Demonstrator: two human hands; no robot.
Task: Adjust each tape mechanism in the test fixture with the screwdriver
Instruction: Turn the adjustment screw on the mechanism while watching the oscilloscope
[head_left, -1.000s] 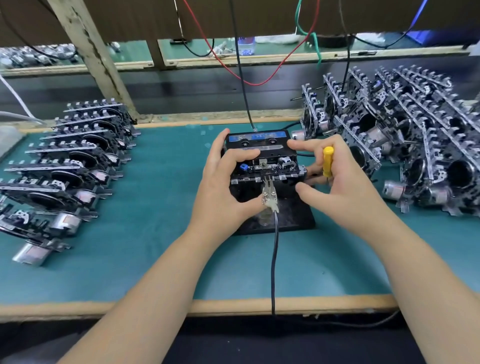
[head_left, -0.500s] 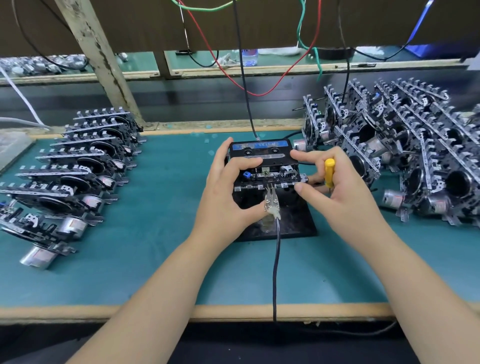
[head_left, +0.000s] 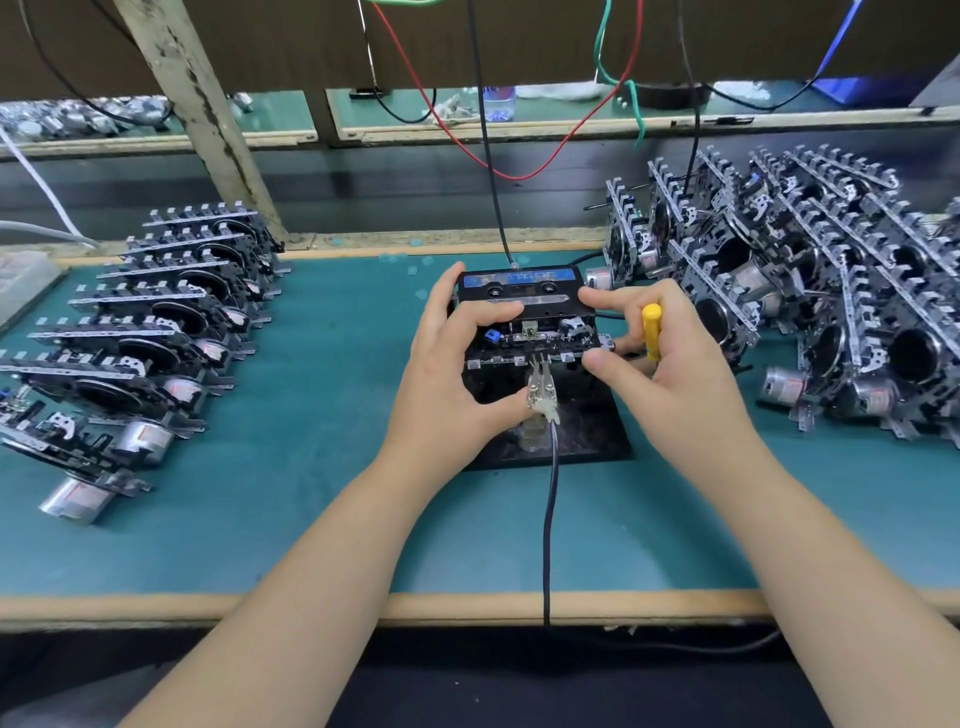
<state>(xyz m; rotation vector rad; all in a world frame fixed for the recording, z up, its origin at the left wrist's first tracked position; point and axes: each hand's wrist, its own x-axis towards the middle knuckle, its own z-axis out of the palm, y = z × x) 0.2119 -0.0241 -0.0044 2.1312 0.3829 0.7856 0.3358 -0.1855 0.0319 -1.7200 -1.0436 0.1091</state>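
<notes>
Two bare forearms reach in from the near edge, with no sleeve, glove, watch or ring visible on either; the left hand (head_left: 447, 379) and right hand (head_left: 675, 384) both show short, unpainted nails; wrists are slim and uncovered.

left hand (head_left: 452, 384) grips tape mechanism (head_left: 530, 345) | right hand (head_left: 670, 374) holds screwdriver (head_left: 651, 332) | on test fixture (head_left: 587, 431)

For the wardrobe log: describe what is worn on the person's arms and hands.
Nothing is worn that shows. The left hand and right hand are bare, with no gloves, rings or watch visible. Both forearms are bare to the frame's edge; no sleeves appear.
</notes>
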